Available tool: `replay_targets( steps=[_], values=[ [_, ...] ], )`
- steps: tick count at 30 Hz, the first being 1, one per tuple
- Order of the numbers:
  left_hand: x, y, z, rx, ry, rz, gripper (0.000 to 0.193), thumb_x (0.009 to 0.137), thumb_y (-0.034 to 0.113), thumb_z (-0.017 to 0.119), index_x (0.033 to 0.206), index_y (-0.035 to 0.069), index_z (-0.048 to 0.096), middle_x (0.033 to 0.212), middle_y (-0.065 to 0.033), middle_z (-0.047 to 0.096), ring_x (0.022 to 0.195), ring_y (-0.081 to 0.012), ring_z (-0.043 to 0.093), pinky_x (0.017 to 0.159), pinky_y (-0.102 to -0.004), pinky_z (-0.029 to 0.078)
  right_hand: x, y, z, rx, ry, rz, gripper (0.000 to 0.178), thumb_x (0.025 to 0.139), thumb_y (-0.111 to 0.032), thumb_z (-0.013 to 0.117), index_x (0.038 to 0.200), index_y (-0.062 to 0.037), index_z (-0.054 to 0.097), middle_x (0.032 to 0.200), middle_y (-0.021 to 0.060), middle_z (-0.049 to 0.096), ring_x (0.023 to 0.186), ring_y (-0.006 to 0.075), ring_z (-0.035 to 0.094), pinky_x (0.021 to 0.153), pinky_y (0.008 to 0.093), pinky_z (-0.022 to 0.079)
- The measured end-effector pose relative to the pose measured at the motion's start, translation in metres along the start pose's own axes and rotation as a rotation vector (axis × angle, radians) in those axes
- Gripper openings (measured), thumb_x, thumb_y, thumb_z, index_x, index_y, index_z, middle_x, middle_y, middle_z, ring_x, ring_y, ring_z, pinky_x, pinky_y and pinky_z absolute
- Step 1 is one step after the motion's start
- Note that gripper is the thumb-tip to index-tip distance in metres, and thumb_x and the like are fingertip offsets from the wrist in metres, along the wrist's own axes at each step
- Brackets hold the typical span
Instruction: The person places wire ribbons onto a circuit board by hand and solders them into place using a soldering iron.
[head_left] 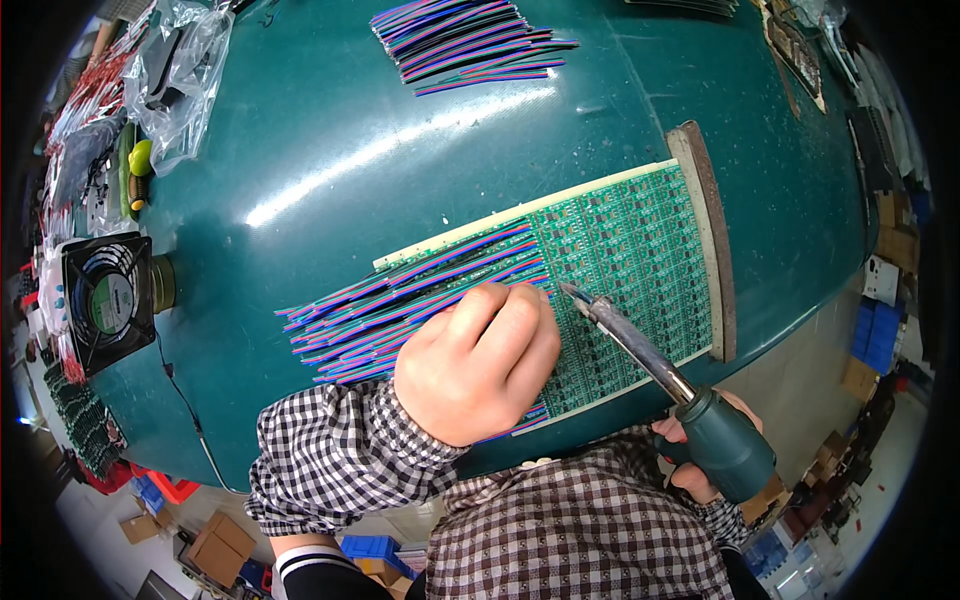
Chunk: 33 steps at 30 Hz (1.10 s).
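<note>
A panel of green circuit boards (635, 270) lies at a slant on the table, with bundles of red, green, blue and black wires (400, 285) stretching leftward over its left part. My left hand (480, 360) rests over these wires with curled fingers pinched at their board-side ends; its fingertips are mostly hidden, but it appears to hold a wire there. In my right hand (695, 480) is the dark green handle of a soldering iron (645, 360). The iron's tip points up and left, close to the left fingertips, just above the boards.
A curved brown-grey bar (708, 240) borders the panel's right end. More wires (460, 45) lie at the table's far side. On the left stand a black fan (108, 303), a clear plastic bag (185, 90) and a cable (185, 410). The green table's (300, 130) near edge runs close to my body.
</note>
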<state>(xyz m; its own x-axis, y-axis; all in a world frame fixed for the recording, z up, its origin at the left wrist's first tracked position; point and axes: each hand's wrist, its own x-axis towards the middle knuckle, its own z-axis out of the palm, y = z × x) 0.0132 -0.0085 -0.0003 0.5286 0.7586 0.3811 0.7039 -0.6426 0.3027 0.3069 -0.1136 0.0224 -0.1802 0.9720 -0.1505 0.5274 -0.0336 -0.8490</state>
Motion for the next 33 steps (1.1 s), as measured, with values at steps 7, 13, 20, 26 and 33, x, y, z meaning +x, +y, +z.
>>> replay_targets(
  steps=[7, 13, 20, 26, 33],
  values=[
    [-0.001, 0.0014, 0.0002, 0.0, 0.001, -0.01, 0.032, 0.067, 0.006, 0.07, 0.098, -0.002, 0.072, 0.097, -0.0099, 0.064, 0.083, -0.0221, 0.066, 0.07, -0.0311, 0.057, 0.0075, -0.0069, -0.0018, 0.017, -0.054, -0.048, 0.075, 0.07, -0.064, 0.085, 0.105, 0.0005, 0.072, 0.097, 0.0143, 0.073, 0.079, 0.0313, 0.071, 0.073, 0.0396, 0.058],
    [-0.0024, 0.0008, -0.0004, -0.019, 0.002, -0.031, 0.032, 0.068, 0.006, 0.07, 0.099, -0.002, 0.072, 0.098, -0.0098, 0.064, 0.084, -0.0223, 0.066, 0.07, -0.0316, 0.057, 0.0018, -0.008, -0.0022, -0.018, -0.053, 0.011, 0.077, 0.07, -0.064, 0.086, 0.108, 0.001, 0.07, 0.098, 0.0144, 0.072, 0.08, 0.0314, 0.07, 0.073, 0.0399, 0.058],
    [-0.0013, 0.0, 0.0, -0.011, 0.018, -0.02, 0.031, 0.068, 0.005, 0.071, 0.098, -0.002, 0.072, 0.097, -0.01, 0.064, 0.083, -0.0227, 0.066, 0.069, -0.0316, 0.057, -0.0007, -0.0068, -0.0004, -0.022, -0.043, 0.066, 0.079, 0.07, -0.064, 0.086, 0.108, 0.0028, 0.069, 0.098, 0.0147, 0.072, 0.079, 0.0314, 0.07, 0.073, 0.0395, 0.059],
    [-0.0015, 0.0004, 0.0004, -0.015, 0.012, -0.015, 0.03, 0.068, 0.004, 0.071, 0.097, -0.003, 0.072, 0.097, -0.0102, 0.065, 0.083, -0.0227, 0.066, 0.069, -0.0312, 0.057, 0.0014, -0.0043, 0.0011, -0.033, -0.052, 0.008, 0.079, 0.071, -0.065, 0.085, 0.108, 0.0027, 0.07, 0.097, 0.0148, 0.072, 0.079, 0.0317, 0.071, 0.073, 0.0394, 0.059],
    [-0.0014, 0.001, 0.0, -0.012, 0.012, -0.015, 0.03, 0.068, 0.005, 0.071, 0.097, -0.003, 0.072, 0.097, -0.0104, 0.065, 0.084, -0.0228, 0.067, 0.07, -0.0311, 0.057, 0.004, -0.0052, -0.0006, -0.103, -0.074, -0.043, 0.078, 0.072, -0.067, 0.082, 0.106, 0.0023, 0.071, 0.097, 0.0148, 0.072, 0.08, 0.032, 0.071, 0.075, 0.0403, 0.06]
  ],
)
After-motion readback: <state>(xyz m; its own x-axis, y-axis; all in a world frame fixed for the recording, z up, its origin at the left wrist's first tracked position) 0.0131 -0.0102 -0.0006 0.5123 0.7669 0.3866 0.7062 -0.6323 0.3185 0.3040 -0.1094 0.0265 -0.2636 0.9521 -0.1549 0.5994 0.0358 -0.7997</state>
